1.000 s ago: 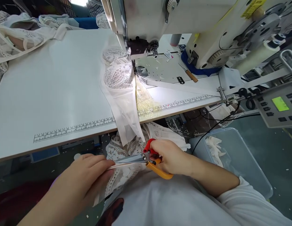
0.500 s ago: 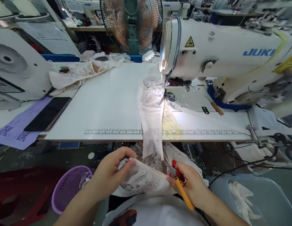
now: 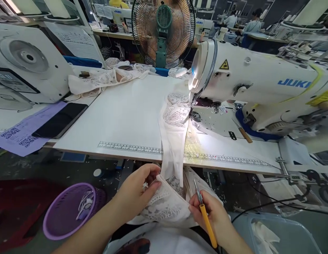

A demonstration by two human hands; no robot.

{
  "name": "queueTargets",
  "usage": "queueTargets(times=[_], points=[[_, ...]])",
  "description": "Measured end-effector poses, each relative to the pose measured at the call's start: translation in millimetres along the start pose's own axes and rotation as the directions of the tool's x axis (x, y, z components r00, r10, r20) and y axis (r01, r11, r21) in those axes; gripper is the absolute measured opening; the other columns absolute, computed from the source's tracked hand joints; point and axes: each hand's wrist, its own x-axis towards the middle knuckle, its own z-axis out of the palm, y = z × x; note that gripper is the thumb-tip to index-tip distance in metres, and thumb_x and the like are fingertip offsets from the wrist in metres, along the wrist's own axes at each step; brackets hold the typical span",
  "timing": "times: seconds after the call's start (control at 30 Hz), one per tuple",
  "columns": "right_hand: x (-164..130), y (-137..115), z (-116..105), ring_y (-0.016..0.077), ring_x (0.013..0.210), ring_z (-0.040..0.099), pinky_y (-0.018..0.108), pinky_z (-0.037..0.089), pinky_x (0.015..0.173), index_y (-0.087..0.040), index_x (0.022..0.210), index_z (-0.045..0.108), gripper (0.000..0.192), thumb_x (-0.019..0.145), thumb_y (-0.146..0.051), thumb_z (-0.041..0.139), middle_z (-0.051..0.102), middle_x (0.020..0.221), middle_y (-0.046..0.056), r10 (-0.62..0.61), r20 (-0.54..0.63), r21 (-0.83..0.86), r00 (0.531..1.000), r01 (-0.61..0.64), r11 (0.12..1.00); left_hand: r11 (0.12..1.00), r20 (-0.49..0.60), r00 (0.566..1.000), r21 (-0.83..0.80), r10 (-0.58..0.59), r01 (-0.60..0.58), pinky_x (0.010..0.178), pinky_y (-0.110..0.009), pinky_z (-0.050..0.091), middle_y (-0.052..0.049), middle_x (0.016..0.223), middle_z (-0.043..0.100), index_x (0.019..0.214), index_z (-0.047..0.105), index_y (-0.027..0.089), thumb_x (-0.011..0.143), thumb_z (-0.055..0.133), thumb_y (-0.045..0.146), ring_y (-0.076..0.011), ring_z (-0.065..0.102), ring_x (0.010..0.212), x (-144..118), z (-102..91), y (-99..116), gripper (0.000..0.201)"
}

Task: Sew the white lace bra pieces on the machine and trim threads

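Note:
White lace fabric (image 3: 167,203), apparently part of a bra, is stretched along its edge between both hands, below the table's front edge. My left hand (image 3: 142,190) is closed on its upper left corner, thumb against fingers. At the other end, my right hand (image 3: 210,210) pinches the edge while also gripping small scissors (image 3: 204,215), yellow-handled, blades pointing up and away. Behind the hands, more lace pieces (image 3: 177,114) with plain white strips lie by the sewing machine's (image 3: 248,76) needle area and hang over the table edge.
The white table (image 3: 121,116) carries a printed ruler strip, a phone (image 3: 60,120) on purple paper, a wooden-handled tool (image 3: 244,134) and a black blade (image 3: 232,135). A fan (image 3: 164,33) stands behind. Below are a purple basket (image 3: 49,218) and a clear bin (image 3: 293,233).
The view has tilted up and turned slightly. Both hands still hold the lace edge, now sloping more steeply. The scissors have turned in my right hand; their red handle no longer shows.

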Motion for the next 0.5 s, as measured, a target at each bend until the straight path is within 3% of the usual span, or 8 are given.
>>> queueTargets(times=[0.23, 0.37, 0.5], points=[[-1, 11, -4, 0.0118, 0.052, 0.043, 0.025, 0.038, 0.048, -0.02, 0.069, 0.042, 0.021, 0.079, -0.036, 0.052, 0.049, 0.065, 0.001, -0.058, 0.079, -0.013, 0.995, 0.059, 0.998, 0.98, 0.071, 0.996, -0.183, -0.063, 0.075, 0.054, -0.024, 0.046, -0.001, 0.07, 0.057, 0.07, 0.055, 0.02, 0.079, 0.047, 0.027, -0.0157, 0.055, 0.066, 2, -0.4, 6, 0.014], [-1, 13, -1, 0.0128, 0.052, 0.045, 0.025, 0.039, 0.048, -0.02, 0.07, 0.043, 0.018, 0.079, -0.033, 0.053, 0.051, 0.066, 0.001, -0.105, 0.029, -0.035, 0.994, 0.106, 0.994, 0.983, 0.001, 0.999, -0.179, -0.044, 0.044, 0.054, -0.024, 0.044, -0.001, 0.069, 0.054, 0.071, 0.053, 0.02, 0.079, 0.045, 0.025, -0.015, 0.053, 0.064, 1, 5.0, 12, 0.012], [0, 10, 4, 0.0147, 0.055, 0.05, 0.026, 0.043, 0.049, -0.02, 0.07, 0.043, 0.018, 0.078, -0.033, 0.053, 0.055, 0.068, 0.003, -0.149, -0.094, -0.062, 0.984, 0.143, 0.988, 0.994, -0.091, 0.996, -0.108, -0.002, -0.008, 0.048, -0.021, 0.041, 0.003, 0.061, 0.053, 0.073, 0.052, 0.021, 0.079, 0.046, 0.023, -0.0124, 0.051, 0.055, 3, 13.3, 15, 0.009]])
